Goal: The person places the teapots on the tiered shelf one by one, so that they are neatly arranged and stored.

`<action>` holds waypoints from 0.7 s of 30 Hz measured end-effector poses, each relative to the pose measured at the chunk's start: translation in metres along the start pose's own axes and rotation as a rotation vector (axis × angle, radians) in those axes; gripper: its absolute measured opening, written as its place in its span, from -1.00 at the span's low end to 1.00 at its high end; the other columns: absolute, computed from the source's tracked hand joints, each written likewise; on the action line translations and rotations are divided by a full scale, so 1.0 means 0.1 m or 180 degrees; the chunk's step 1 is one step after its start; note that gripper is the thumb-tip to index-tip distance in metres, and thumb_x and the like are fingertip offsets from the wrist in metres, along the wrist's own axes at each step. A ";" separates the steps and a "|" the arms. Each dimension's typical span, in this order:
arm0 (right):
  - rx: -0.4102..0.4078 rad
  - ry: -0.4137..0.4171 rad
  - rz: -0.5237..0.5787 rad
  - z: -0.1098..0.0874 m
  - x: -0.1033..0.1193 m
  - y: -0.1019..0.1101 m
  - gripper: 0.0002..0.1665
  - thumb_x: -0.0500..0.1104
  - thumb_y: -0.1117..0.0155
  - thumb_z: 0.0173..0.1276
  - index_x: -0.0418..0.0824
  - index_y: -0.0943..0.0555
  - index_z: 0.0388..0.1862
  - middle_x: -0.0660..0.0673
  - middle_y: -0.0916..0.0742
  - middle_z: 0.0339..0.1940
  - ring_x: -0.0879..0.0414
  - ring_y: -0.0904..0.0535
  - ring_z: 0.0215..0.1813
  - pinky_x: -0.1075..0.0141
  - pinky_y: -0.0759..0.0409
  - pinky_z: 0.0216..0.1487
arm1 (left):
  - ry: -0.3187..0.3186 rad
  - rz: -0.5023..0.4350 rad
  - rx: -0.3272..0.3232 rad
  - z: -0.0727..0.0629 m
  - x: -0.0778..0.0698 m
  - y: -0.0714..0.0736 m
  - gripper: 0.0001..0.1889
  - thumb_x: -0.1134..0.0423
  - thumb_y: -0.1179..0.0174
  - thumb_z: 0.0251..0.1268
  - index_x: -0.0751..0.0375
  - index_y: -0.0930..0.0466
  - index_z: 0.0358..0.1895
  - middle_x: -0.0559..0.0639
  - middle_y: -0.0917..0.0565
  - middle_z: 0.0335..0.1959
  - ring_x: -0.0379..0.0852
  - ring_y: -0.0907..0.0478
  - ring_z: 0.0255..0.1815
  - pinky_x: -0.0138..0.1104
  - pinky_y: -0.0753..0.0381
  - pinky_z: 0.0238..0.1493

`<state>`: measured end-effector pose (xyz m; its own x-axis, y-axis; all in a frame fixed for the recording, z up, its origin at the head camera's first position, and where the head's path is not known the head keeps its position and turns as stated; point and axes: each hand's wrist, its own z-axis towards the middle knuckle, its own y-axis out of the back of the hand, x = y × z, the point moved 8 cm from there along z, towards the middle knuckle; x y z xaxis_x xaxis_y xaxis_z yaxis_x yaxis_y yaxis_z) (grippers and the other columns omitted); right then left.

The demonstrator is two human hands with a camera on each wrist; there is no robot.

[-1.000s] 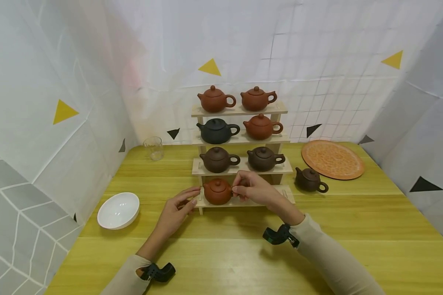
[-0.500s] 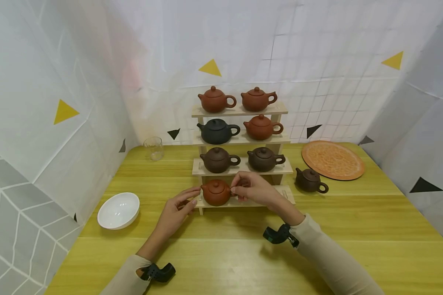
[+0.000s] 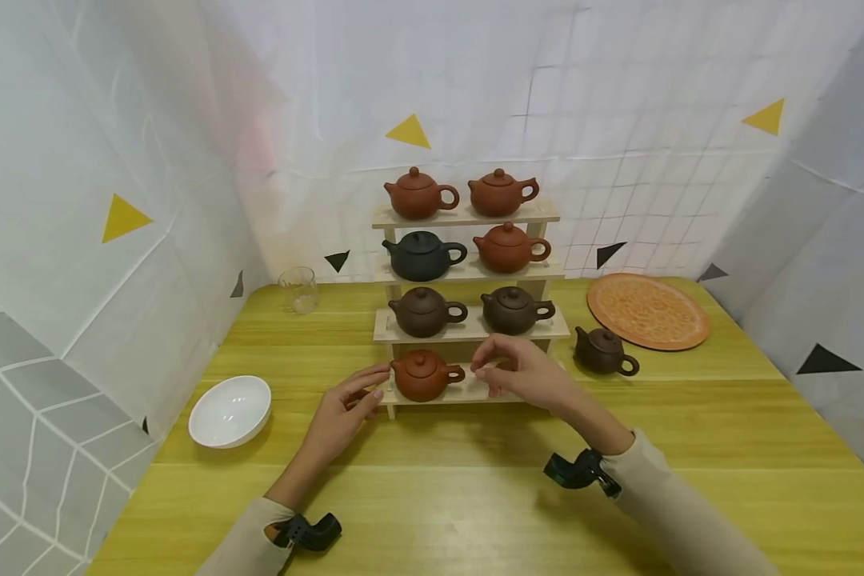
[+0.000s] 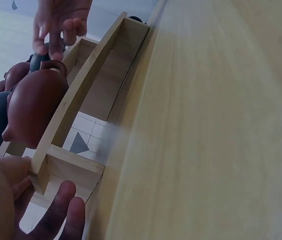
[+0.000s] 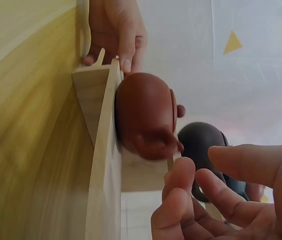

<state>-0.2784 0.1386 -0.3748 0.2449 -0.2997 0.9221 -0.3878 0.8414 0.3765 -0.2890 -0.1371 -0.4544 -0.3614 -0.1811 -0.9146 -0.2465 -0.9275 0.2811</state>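
Note:
A reddish-brown clay teapot stands upright on the lowest step of a wooden tiered stand, its spout left and its handle right. My left hand is at that step's left end, thumb and fingertips right against the wood, by the spout. Just right of the handle is my right hand, thumb and index finger apart with nothing between them. In the right wrist view, the right hand's fingers appear close to the teapot's handle. The left wrist view shows the left thumb at the edge of the step.
Several red, brown and black teapots fill the upper steps in pairs. A dark brown teapot sits on the table to the right, beside a round orange mat. On the left are a white bowl and a clear glass.
The reddish-brown teapot has shifted slightly left toward the left hand. My right hand has let go of its handle and drawn back to the right. The left hand has stayed put.

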 end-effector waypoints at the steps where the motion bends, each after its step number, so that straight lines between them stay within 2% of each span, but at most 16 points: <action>1: 0.0006 0.0014 -0.0015 -0.03 0.00 0.03 -0.80 -0.27 -0.30 0.54 -0.37 -0.60 0.03 -0.34 -0.69 -0.03 -0.28 -0.67 -0.30 0.06 -0.68 -0.25 | -0.0002 0.0000 0.0001 0.00 0.00 0.00 -0.65 0.21 -0.20 0.61 0.13 -0.66 0.33 -0.01 -0.52 0.43 0.07 -0.68 -0.04 -0.05 -0.74 -0.15; 7: -0.0057 -0.0128 -0.0112 -0.23 -0.06 0.23 -0.78 -0.24 -0.34 0.53 -0.38 -0.63 0.01 -0.34 -0.70 -0.04 -0.17 -0.67 -0.31 0.13 -0.68 -0.28 | -0.0002 -0.0005 0.0013 0.00 0.00 0.00 -0.65 0.21 -0.19 0.61 0.12 -0.66 0.34 -0.01 -0.51 0.43 0.07 -0.68 -0.07 -0.04 -0.74 -0.15; 11: -0.0088 -0.0167 -0.0242 -0.35 -0.12 0.39 -0.78 -0.20 -0.36 0.52 -0.33 -0.67 -0.01 -0.33 -0.72 -0.12 -0.21 -0.66 -0.31 0.13 -0.67 -0.29 | -0.0016 -0.0020 0.0006 0.00 0.00 0.00 -0.66 0.23 -0.19 0.61 0.16 -0.66 0.33 0.03 -0.51 0.43 0.13 -0.67 -0.07 -0.04 -0.74 -0.15; 15: -0.0155 -0.0111 -0.0318 -0.46 -0.18 0.59 -0.79 -0.23 -0.32 0.55 -0.37 -0.67 0.00 -0.35 -0.73 -0.19 -0.26 -0.65 -0.31 0.17 -0.67 -0.31 | -0.0031 -0.0011 -0.0004 0.01 -0.01 0.01 -0.66 0.24 -0.19 0.61 0.17 -0.66 0.33 0.04 -0.51 0.43 0.13 -0.67 -0.05 -0.06 -0.74 -0.14; 21: -0.0387 -0.0142 -0.0417 -0.61 -0.32 0.93 -0.73 -0.26 -0.23 0.61 -0.46 -0.61 0.09 -0.34 -0.76 -0.12 -0.18 -0.66 -0.31 0.24 -0.65 -0.35 | -0.0032 -0.0043 0.0001 0.00 0.01 0.01 -0.65 0.24 -0.20 0.60 0.16 -0.66 0.33 0.03 -0.51 0.43 0.10 -0.68 -0.06 -0.08 -0.74 -0.15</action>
<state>-0.2680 0.2545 -0.3748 0.2456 -0.4276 0.8700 -0.2443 0.8412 0.4824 -0.2899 -0.1378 -0.4549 -0.3671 -0.1652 -0.9154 -0.2516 -0.9298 0.2687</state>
